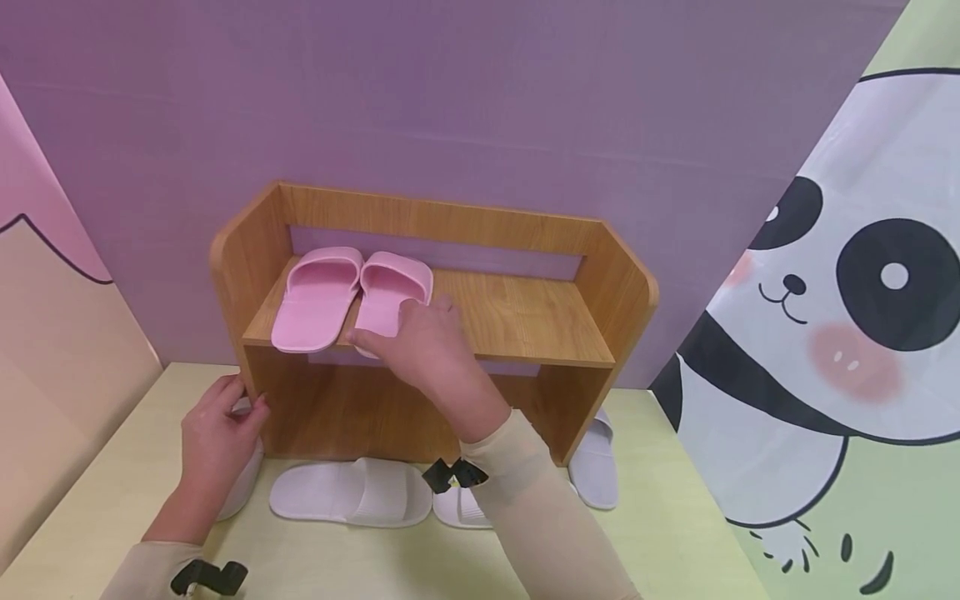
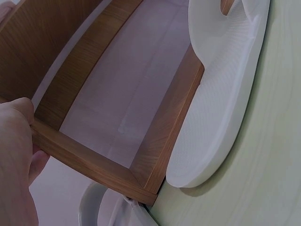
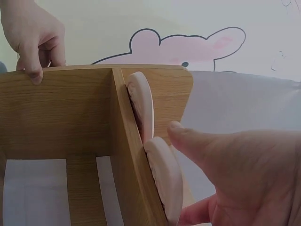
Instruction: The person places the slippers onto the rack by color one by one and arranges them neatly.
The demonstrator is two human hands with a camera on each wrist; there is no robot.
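Note:
A small wooden shoe rack (image 1: 442, 215) stands against the purple wall. My left hand (image 1: 217, 433) grips the front edge of its left side panel, thumb inside and fingers outside, as the right wrist view also shows. Two pink slippers, a left one (image 1: 311, 321) and a right one (image 1: 381, 310), sit side by side on the upper shelf, toe straps toward the back. Around the right slipper reaches my right hand (image 1: 435, 350). Its thumb is stretched out beside the sole (image 3: 167, 181) in the right wrist view, with the other fingers partly hidden on the far side.
Before the rack on the pale table (image 1: 330, 567) lies a white slipper (image 1: 315, 492). Another white slipper (image 1: 457, 508) is partly covered by my right arm, and one (image 1: 247, 483) lies behind my left hand. A greyish slipper (image 1: 596, 467) leans beside the rack's right side.

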